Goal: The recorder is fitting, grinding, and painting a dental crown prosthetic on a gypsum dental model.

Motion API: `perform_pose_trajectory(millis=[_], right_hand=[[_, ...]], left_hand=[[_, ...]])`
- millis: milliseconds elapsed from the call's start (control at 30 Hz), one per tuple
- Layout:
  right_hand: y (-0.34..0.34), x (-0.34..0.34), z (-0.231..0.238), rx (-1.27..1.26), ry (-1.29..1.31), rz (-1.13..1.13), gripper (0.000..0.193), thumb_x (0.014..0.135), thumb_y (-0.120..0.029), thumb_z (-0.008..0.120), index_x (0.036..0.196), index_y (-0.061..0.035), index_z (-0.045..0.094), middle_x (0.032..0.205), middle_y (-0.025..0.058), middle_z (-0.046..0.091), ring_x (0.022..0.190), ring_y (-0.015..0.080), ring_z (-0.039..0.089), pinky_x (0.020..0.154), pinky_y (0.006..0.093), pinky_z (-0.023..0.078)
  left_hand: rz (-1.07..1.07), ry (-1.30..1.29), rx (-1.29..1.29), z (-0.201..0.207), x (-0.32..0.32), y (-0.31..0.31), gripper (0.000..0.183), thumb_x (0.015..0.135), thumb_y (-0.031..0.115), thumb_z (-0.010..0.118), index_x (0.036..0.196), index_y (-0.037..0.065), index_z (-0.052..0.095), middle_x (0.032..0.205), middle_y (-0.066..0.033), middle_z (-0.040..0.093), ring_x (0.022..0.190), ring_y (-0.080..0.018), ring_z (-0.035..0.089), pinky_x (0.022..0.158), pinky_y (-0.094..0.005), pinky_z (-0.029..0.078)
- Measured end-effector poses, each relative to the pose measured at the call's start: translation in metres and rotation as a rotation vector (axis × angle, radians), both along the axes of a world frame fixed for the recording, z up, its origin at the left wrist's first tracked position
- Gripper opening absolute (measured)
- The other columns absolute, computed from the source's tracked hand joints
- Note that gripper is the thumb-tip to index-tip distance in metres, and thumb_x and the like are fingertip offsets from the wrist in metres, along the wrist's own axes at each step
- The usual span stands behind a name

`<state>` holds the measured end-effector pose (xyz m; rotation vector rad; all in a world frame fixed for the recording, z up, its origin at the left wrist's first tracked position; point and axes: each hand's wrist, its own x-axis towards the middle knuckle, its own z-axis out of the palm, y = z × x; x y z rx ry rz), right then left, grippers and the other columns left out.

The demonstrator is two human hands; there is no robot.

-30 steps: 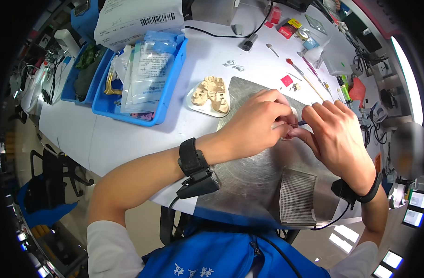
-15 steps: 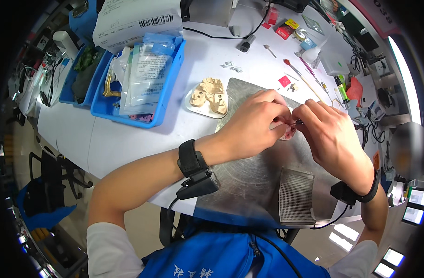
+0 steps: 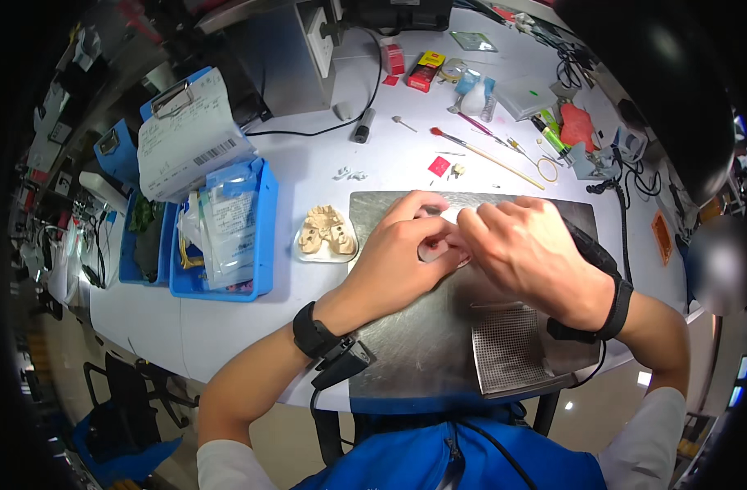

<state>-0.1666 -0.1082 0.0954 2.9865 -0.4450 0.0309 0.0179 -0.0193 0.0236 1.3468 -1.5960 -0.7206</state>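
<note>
"Pale piece [image 3: 451, 214], where is it?"
"Near the middle of the frame, mostly hidden. My left hand [image 3: 396, 253] has its fingers curled round it."
"And your right hand [image 3: 527, 255]?"
"Bent, close beside it. I can't tell if it grips anything."
"What's around?"
"Under my hands, a metal plate [image 3: 422, 343]. Left of the middle sits a tan tooth model [image 3: 326, 230]."

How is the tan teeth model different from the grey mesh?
The tan teeth model is chunky and bumpy, but the grey mesh is thin, with a fine grid. The model sits on a white base, while the mesh lies on the metal sheet. Both are out of the grip of the left hand and right hand.
</note>
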Motion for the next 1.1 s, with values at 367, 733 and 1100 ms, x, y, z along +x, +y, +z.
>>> perform_pose_trajectory(millis=[367,733,1100], right_hand=[[0.008,-0.014,-0.008,0.058,-0.106,-0.003,0.015,0.091,-0.015,0.064,0.096,-0.0023,0.058,0.076,0.0081,0.064,0.066,0.0254,0.068,0.063,0.0387,0.053],[0.011,-0.009,0.010,0.041,-0.102,-0.032,0.032,0.100,-0.029,0.066,0.078,-0.0081,0.053,0.062,0.0086,0.060,0.053,0.0305,0.061,0.059,0.0420,0.044],[0.001,-0.003,0.008,0.074,-0.094,-0.012,0.018,0.093,-0.016,0.067,0.086,-0.0057,0.054,0.075,0.0117,0.058,0.068,0.0331,0.061,0.066,0.0442,0.045]], left_hand=[[0.014,-0.091,0.021,0.012,-0.006,-0.002,0.023,0.080,0.010,0.087,0.099,0.002,0.076,0.099,-0.0084,0.053,0.075,-0.0181,0.058,0.069,-0.0334,0.051],[0.007,-0.060,-0.161,-0.016,-0.007,0.003,0.016,0.088,0.019,0.081,0.095,0.004,0.077,0.110,-0.0065,0.057,0.105,-0.0247,0.054,0.090,-0.0361,0.048],[0.056,-0.044,-0.214,-0.022,-0.004,0.001,0.013,0.088,0.017,0.078,0.094,0.006,0.076,0.103,-0.0040,0.063,0.107,-0.0248,0.055,0.098,-0.0382,0.044]])
